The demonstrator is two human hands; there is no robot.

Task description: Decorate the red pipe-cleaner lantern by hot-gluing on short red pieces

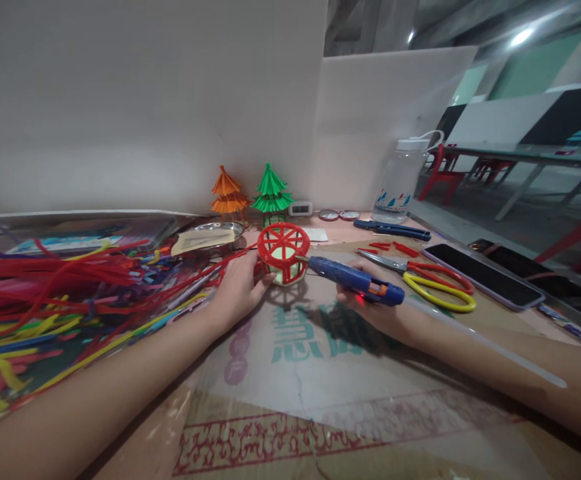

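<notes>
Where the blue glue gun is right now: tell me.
The glue gun is just right of centre in the head view, in the right hand, pointing left toward the red frame, with the scissors to its right.

On my head feed, my left grip (239,287) steadies a red frame (284,242); my right grip (370,310) holds a blue glue gun (340,275), nozzle at its rim. Orange (229,203) and green paper towers (272,200) stand behind; scissors (404,266) lie right.

Your glue gun (343,277) was blue, your spoked frame (284,242) red. Your scissors (406,267) had orange-red and yellow handles. Your work-surface sheet (240,393) bore a dark-red scroll-patterned border.
</notes>
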